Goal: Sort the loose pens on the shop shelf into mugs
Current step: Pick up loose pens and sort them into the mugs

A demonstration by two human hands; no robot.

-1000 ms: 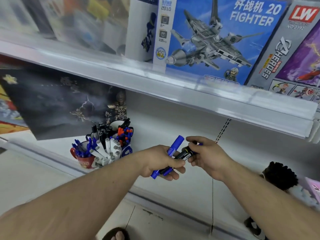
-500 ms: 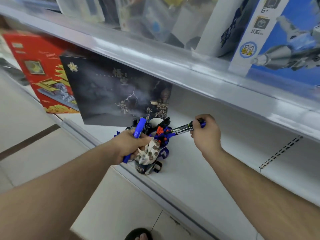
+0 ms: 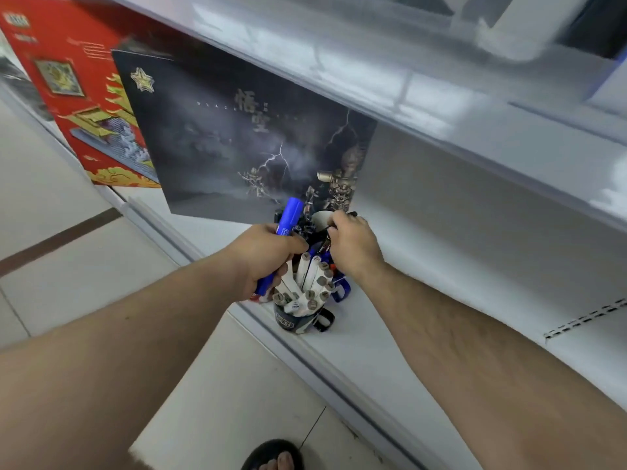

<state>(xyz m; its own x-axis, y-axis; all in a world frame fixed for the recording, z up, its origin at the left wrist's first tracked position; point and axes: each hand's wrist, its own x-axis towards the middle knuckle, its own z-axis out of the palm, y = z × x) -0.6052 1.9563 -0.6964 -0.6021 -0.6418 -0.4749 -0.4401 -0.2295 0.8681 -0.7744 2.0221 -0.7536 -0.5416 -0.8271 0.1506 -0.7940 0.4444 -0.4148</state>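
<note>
My left hand (image 3: pixel 268 256) grips a thick blue marker (image 3: pixel 286 222), held upright over a cluster of mugs on the white shelf (image 3: pixel 424 276). My right hand (image 3: pixel 351 245) pinches a black pen (image 3: pixel 325 244) and holds it down among the mugs beside a white mug (image 3: pixel 320 220). In front, a dark mug (image 3: pixel 295 318) is packed with several white markers (image 3: pixel 310 283). A blue mug handle (image 3: pixel 341 288) shows under my right wrist. The other mugs are mostly hidden behind my hands.
A dark game box (image 3: pixel 244 140) leans at the back of the shelf behind the mugs, with a red box (image 3: pixel 78 89) to its left. The upper shelf edge (image 3: pixel 441 106) hangs close above. Tiled floor (image 3: pixel 84 273) and my sandalled foot (image 3: pixel 274 456) lie below.
Both hands have travelled left from the open shelf to the mugs. My right hand has lowered the black pen in among the mugs; my left keeps hold of the blue marker.
</note>
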